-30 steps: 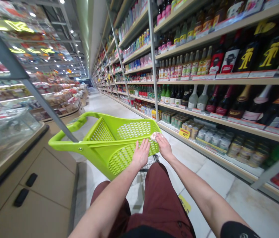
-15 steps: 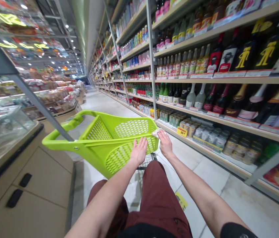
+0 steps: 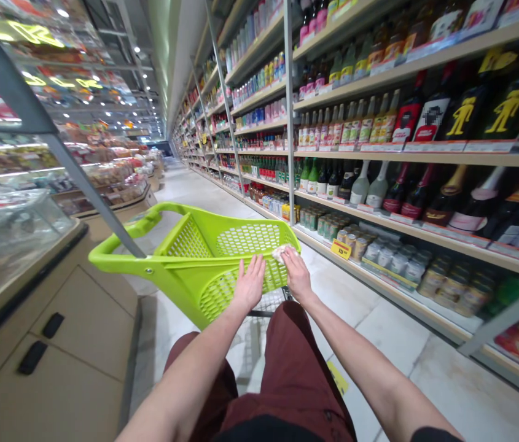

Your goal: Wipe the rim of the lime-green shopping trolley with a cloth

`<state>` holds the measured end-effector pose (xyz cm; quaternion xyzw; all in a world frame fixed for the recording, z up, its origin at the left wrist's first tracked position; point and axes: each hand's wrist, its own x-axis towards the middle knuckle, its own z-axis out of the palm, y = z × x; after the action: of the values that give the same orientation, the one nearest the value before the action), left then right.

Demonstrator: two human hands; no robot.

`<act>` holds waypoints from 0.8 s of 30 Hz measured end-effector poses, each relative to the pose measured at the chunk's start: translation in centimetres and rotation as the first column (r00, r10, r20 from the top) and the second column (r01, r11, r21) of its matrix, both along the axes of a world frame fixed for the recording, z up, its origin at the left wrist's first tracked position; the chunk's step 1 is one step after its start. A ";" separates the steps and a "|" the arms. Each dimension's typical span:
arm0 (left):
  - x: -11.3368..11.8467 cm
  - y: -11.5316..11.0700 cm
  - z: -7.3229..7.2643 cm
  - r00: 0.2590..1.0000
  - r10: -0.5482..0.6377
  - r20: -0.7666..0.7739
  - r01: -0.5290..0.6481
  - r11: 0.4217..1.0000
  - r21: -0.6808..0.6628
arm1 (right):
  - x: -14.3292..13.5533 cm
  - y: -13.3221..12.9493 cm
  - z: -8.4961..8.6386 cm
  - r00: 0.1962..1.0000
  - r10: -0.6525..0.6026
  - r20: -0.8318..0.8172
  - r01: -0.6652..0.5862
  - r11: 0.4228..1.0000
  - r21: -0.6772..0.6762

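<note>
A lime-green plastic shopping cart (image 3: 180,265) with perforated sides stands in front of my knees. My right hand (image 3: 296,273) presses a crumpled white cloth or wipe (image 3: 282,252) against the cart's top rim near its right end; the fingers partly cover the wipe. Left of it, my left hand (image 3: 250,282) lies against the near side of the basket just below the rim, fingers stretched out and holding nothing. The cart's inside shows only its green perforated walls and a divider.
To the right, shelves (image 3: 416,155) hold bottles and cans, with a yellow price tag (image 3: 341,248) low down. At left stands a beige counter (image 3: 79,344) with black handles and a glass case. A grey metal bar (image 3: 93,190) rises from the cart's left side. A tiled aisle runs ahead.
My right hand has slid the wipe a little left along the rim. My left hand has shifted slightly left too. The view has turned slightly, moving the cart to the right.
</note>
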<state>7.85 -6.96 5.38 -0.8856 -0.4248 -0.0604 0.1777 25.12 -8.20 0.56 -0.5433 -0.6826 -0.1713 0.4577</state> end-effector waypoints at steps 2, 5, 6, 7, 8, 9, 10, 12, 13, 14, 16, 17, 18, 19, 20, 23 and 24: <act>-0.6 0.2 0.2 1.000 0.026 0.010 -0.026 0.999 0.021 | -1.0 0.9 0.1 0.998 0.031 0.049 -0.030 0.999 -0.017; -1.7 0.1 -0.1 1.000 0.027 0.003 -0.027 0.999 0.046 | -2.7 1.3 -2.7 0.988 0.077 0.130 -0.069 0.995 -0.066; -2.1 0.0 -0.4 1.000 0.023 -0.002 -0.023 0.999 0.048 | -3.3 1.2 -3.9 0.985 0.089 0.151 -0.078 0.994 -0.077; -2.6 -0.1 -0.7 1.000 0.021 -0.007 -0.021 0.999 0.047 | -3.8 1.0 -5.0 0.981 0.099 0.169 -0.086 0.993 -0.085; -3.0 -0.2 -1.1 1.000 0.023 -0.011 -0.022 0.999 0.042 | -4.2 0.7 -5.8 0.977 0.110 0.184 -0.095 0.992 -0.087; -3.5 -0.4 -1.4 1.000 0.025 -0.013 -0.024 0.999 0.037 | -4.5 0.4 -6.2 0.973 0.126 0.195 -0.111 0.990 -0.084; -4.0 -0.5 -1.6 0.999 0.029 -0.013 -0.028 0.999 0.032 | -4.8 0.1 -6.1 0.969 0.144 0.201 -0.130 0.988 -0.079; -4.8 -0.7 -1.7 0.999 0.037 -0.009 -0.036 0.999 0.032 | -5.0 -0.2 -4.7 0.968 0.167 0.186 -0.159 0.986 -0.058; -5.2 -0.7 -1.5 0.999 0.040 -0.004 -0.040 0.998 0.038 | -5.1 -0.1 -3.5 0.972 0.167 0.167 -0.162 0.986 -0.042; -5.5 -0.7 -1.2 0.999 0.046 0.004 -0.046 0.998 0.048 | -5.1 0.1 -2.2 0.976 0.160 0.147 -0.158 0.987 -0.027; -6.0 -0.6 -0.4 0.998 0.065 0.018 -0.066 0.995 0.071 | -5.3 0.8 0.0 0.985 0.130 0.115 -0.130 0.991 -0.007; -6.2 -0.6 0.0 0.997 0.076 0.023 -0.077 0.994 0.079 | -5.5 1.2 0.6 0.986 0.121 0.112 -0.121 0.993 -0.009; -6.4 -0.5 0.3 0.996 0.086 0.026 -0.087 0.993 0.081 | -5.7 1.5 0.8 0.985 0.125 0.121 -0.123 0.992 -0.020; -6.6 -0.5 0.6 0.995 0.092 0.026 -0.094 0.992 0.080 | -6.1 1.8 0.4 0.980 0.142 0.141 -0.138 0.990 -0.038; -6.9 -0.5 0.7 0.995 0.095 0.023 -0.097 0.992 0.076 | -6.5 1.8 -0.4 0.972 0.166 0.166 -0.159 0.986 -0.058; -7.7 -0.9 0.0 0.996 0.092 0.007 -0.093 0.994 0.064 | -8.1 1.4 -3.7 0.944 0.234 0.234 -0.211 0.970 -0.117; -8.1 -1.0 -0.5 0.996 0.091 0.000 -0.091 0.994 0.062 | -8.6 1.1 -4.6 0.935 0.252 0.249 -0.226 0.966 -0.128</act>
<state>-0.27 -7.95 4.89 -0.8595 -0.4625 -0.0641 0.2082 16.48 -7.05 -4.01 -0.4503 -0.8058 -0.1517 0.3535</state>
